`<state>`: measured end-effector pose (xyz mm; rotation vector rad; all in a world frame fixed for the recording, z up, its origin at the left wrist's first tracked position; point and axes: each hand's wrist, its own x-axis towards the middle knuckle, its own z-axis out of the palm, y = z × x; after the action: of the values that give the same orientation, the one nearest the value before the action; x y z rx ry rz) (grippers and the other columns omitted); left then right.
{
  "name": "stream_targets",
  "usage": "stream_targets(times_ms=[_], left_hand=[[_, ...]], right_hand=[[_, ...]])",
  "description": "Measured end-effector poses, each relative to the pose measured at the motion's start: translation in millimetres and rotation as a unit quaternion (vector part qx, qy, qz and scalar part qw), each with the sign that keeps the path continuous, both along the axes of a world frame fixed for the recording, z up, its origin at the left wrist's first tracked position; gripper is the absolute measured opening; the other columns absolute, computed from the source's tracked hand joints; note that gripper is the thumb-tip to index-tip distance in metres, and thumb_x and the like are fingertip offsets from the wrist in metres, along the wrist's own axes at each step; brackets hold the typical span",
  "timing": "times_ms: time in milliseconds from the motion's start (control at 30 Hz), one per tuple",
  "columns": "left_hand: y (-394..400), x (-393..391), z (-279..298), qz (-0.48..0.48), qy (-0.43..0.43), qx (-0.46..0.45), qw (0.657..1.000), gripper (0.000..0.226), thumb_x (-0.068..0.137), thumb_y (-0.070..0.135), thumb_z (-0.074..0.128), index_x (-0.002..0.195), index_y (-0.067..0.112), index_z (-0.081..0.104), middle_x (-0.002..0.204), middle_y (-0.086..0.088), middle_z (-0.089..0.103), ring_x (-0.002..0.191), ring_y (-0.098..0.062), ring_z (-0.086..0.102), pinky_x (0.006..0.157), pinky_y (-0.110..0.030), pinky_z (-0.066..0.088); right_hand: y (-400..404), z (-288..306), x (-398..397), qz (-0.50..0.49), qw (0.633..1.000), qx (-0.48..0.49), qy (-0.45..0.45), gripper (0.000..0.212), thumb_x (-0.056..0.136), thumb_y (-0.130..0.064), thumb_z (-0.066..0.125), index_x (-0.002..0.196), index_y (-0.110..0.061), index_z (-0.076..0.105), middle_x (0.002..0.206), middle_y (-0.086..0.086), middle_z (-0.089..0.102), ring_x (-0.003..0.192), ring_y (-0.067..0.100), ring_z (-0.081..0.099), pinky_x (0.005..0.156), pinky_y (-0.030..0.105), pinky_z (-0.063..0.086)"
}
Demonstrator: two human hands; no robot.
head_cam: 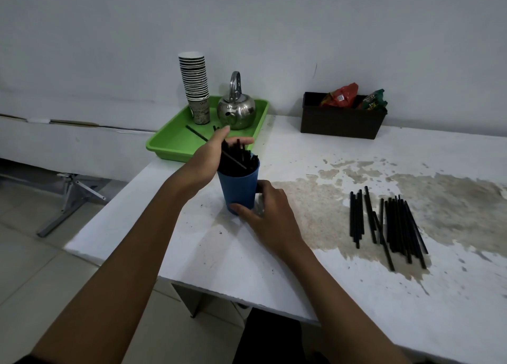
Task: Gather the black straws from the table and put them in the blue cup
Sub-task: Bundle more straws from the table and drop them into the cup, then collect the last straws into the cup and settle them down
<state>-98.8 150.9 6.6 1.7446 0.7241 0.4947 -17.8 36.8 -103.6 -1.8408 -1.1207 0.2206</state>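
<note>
The blue cup (pixel 240 189) stands upright near the table's left edge with a bundle of black straws (pixel 236 159) sticking out of its top. My left hand (pixel 212 155) is over the cup's rim, its fingers curled round those straws. One straw lies slanted across the bundle, its far end out over the green tray. My right hand (pixel 264 210) holds the lower right side of the cup, thumb on its front. Several loose black straws (pixel 392 225) lie side by side on the table to the right.
A green tray (pixel 175 144) behind the cup carries a stack of paper cups (pixel 196 89) and a steel kettle (pixel 236 108). A black box (pixel 341 122) with snack packets sits by the wall. The white table (pixel 192 254) has worn brown patches; its left edge is close to the cup.
</note>
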Motion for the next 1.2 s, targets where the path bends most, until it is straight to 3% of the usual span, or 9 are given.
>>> stream_targets(times_ms=[200,333,433,500,633,733,833,933,1200], left_hand=[[6.0,-3.2,-8.9,-0.001,0.033,0.059,0.998,0.040,0.104,0.021,0.046,0.143,0.027,0.049,0.129,0.007,0.059,0.118,-0.008,0.056,0.095,-0.018,0.041],[6.2,-5.1,-6.6,0.013,0.013,0.051,0.999,0.054,0.095,0.041,0.060,0.146,0.035,0.043,0.131,0.003,0.057,0.108,-0.004,0.058,0.085,-0.019,0.044],[10.1,-6.2,-6.1,0.027,-0.016,0.051,0.998,0.056,0.091,0.057,0.055,0.143,0.039,0.046,0.143,0.004,0.053,0.131,-0.015,0.049,0.105,-0.032,0.038],[8.7,-6.9,-5.2,0.035,-0.057,0.082,0.994,0.045,0.095,0.051,0.052,0.138,0.039,0.051,0.139,0.006,0.057,0.131,-0.011,0.049,0.109,-0.031,0.036],[-2.3,-3.3,0.0,0.077,-0.123,0.275,0.950,0.028,0.095,0.033,0.059,0.123,0.034,0.064,0.120,0.017,0.066,0.115,-0.002,0.057,0.098,-0.022,0.043],[-21.6,5.5,8.7,0.110,-0.131,0.447,0.878,0.020,0.092,0.032,0.059,0.109,0.029,0.070,0.110,0.016,0.067,0.106,-0.014,0.053,0.089,-0.026,0.041],[-47.6,19.8,11.7,0.096,-0.108,0.530,0.835,0.016,0.089,0.035,0.060,0.097,0.026,0.071,0.101,0.006,0.068,0.099,-0.022,0.051,0.080,-0.031,0.038],[-78.4,38.0,3.5,0.066,-0.093,0.560,0.821,0.014,0.088,0.034,0.060,0.092,0.026,0.070,0.090,0.008,0.067,0.092,-0.020,0.051,0.076,-0.036,0.045],[-147.8,89.4,-46.4,-0.048,0.073,0.389,0.917,0.018,0.086,0.039,0.060,0.093,0.028,0.073,0.084,0.012,0.073,0.076,-0.008,0.065,0.070,-0.025,0.053]], right_hand=[[-1.2,0.1,-1.6,0.001,1.000,-0.004,-0.004,0.064,0.078,-0.059,0.064,0.128,-0.023,0.048,0.119,-0.009,0.057,0.106,0.010,0.046,0.081,0.032,0.048],[-2.6,1.3,-1.7,0.005,1.000,-0.005,-0.001,0.066,0.078,-0.058,0.066,0.131,-0.024,0.047,0.123,-0.010,0.057,0.110,0.010,0.046,0.083,0.029,0.046],[-4.3,0.5,-1.0,0.011,1.000,0.001,0.009,0.070,0.077,-0.058,0.068,0.135,-0.025,0.045,0.129,-0.009,0.055,0.116,0.009,0.044,0.090,0.029,0.044],[-7.7,1.6,0.9,0.010,1.000,0.001,0.013,0.075,0.076,-0.058,0.069,0.138,-0.024,0.043,0.134,-0.007,0.052,0.121,0.010,0.042,0.097,0.030,0.042],[-23.8,10.6,8.4,0.002,0.999,-0.025,-0.036,0.072,0.083,-0.051,0.065,0.143,-0.022,0.038,0.143,-0.004,0.045,0.130,0.011,0.036,0.101,0.022,0.032],[-42.5,17.3,17.4,-0.022,0.993,-0.034,-0.108,0.055,0.093,-0.048,0.052,0.142,-0.024,0.039,0.144,-0.004,0.044,0.132,0.011,0.035,0.106,0.023,0.029],[-65.5,23.4,32.2,-0.048,0.987,-0.052,-0.143,0.043,0.099,-0.038,0.045,0.139,-0.022,0.044,0.143,-0.002,0.046,0.131,0.014,0.038,0.109,0.021,0.023],[-93.1,25.6,53.7,-0.063,0.979,-0.047,-0.187,0.037,0.095,-0.020,0.048,0.131,-0.015,0.053,0.133,0.004,0.055,0.126,0.020,0.045,0.107,0.030,0.034],[-174.5,23.0,114.5,-0.176,0.965,-0.082,-0.178,0.037,0.088,-0.002,0.047,0.120,-0.009,0.062,0.126,0.008,0.060,0.123,0.025,0.046,0.098,0.027,0.035]])
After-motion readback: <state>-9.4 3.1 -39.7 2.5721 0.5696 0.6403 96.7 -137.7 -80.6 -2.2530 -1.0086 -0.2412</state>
